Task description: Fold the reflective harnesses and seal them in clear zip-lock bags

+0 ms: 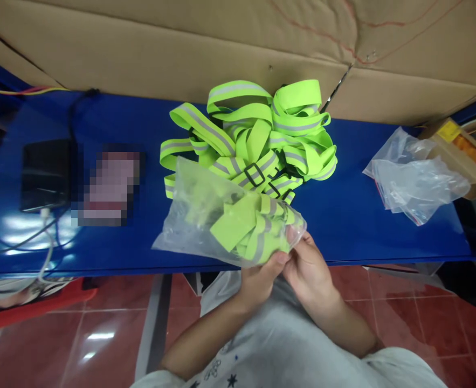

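Note:
A clear plastic bag (193, 226) with a folded neon-green reflective strap (257, 226) inside lies tilted over the table's front edge. My left hand (262, 277) grips the bag's lower edge, thumb on top. Beside it, my right hand (306, 264) is closed on the bag's right end, with its fingertips partly behind the plastic. Just beyond the bag is a loose heap of green straps (254, 124) with grey stripes and black buckles, partly covered by the bag.
Several clear bags (415, 178) lie at the right, beside a cardboard box (460, 151). On the left of the blue table (343, 226) are a black device (46, 173) with a white cable and a pixelated object (112, 186). Cardboard (181, 48) lines the back.

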{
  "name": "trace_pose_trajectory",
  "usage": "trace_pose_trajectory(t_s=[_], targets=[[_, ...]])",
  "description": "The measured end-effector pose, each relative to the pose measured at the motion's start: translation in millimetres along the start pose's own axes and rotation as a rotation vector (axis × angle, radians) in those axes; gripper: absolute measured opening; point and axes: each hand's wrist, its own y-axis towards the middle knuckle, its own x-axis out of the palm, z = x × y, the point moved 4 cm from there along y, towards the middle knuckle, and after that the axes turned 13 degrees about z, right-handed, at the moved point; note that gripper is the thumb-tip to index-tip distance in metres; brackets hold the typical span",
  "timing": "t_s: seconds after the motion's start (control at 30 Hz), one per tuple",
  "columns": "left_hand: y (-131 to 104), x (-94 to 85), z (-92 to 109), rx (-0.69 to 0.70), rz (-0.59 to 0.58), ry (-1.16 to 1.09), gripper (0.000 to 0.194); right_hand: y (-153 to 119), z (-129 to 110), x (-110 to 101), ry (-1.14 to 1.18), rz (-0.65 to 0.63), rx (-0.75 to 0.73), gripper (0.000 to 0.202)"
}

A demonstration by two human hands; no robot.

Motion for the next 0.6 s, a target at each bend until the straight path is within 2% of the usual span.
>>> trace_pose_trajectory(t_s=[0.03, 0.1, 0.23, 0.3, 0.4, 0.5, 0.57, 0.6], targets=[[-1.8, -0.2, -1.6, -0.021, 0.027, 0.013, 0.048, -2.1, 3.6, -0.3, -0.017, 0.015, -0.033, 0.030], [-1.7, 0.3, 3.3, -0.063, 0.006, 0.015, 0.045, -7.2, 1.3, -1.3, -0.095, -0.014, -0.147, 0.029], [8.8, 3.4, 36.2, -0.147, -0.047, -0.154, 0.052, -15.5, -27.0, 0.4, -0.399, -0.256, -0.400, 0.025], [12.6, 7.8, 51.5, -0.193, -0.066, -0.222, 0.056, -14.4, -40.1, -0.1, -0.483, -0.285, -0.472, 0.023], [10.0, 16.4, 57.1, -0.280, -0.145, -0.238, 0.055, -7.7, -49.0, -2.3, -0.533, -0.143, -0.588, 0.020], [3.2, 21.0, 43.8, -0.445, -0.146, -0.228, 0.050, -2.7, -48.1, -4.1, -0.605, 0.046, -0.732, 0.033], [2.0, 21.8, 37.0, -0.524, -0.103, -0.253, 0.047, -2.0, -46.8, -4.0, -0.705, 0.080, -0.816, 0.028], [2.9, 21.8, 36.3, -0.543, -0.082, -0.273, 0.045, -2.6, -46.3, -3.4, -0.776, 0.046, -0.851, 0.020]])
